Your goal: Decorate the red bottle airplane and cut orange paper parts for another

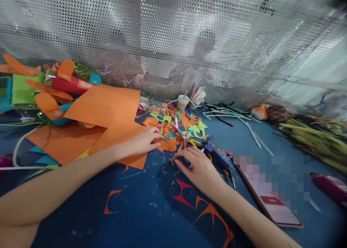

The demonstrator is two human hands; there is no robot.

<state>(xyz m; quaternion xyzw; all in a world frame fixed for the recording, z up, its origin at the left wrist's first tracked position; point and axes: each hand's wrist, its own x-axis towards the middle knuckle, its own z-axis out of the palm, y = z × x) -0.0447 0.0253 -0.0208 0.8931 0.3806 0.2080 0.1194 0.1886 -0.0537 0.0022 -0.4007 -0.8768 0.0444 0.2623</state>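
Observation:
My left hand (148, 140) reaches to the left edge of a pile of paper scraps (169, 145), its fingers slightly apart and nothing visible in them. Close to the pile's front edge is my right hand (196, 163), fingers bent; a small orange scrap (172, 159) lies by its fingertips, and whether they touch it is unclear. Scissors (182, 134) with open blades rest on the pile between the hands. Right of them lies a blue glue gun (218, 154). Large orange sheets (108, 105) are under and behind my left forearm.
Decorated plastic bottles (70, 82) stand and lie at the left. Two cups (183, 101) with sticks are at the back. A phone (273, 201), pale strips (253, 134) and dried husks (314, 136) lie to the right. Cut scraps (183, 193) lie in front on the blue table (141, 219).

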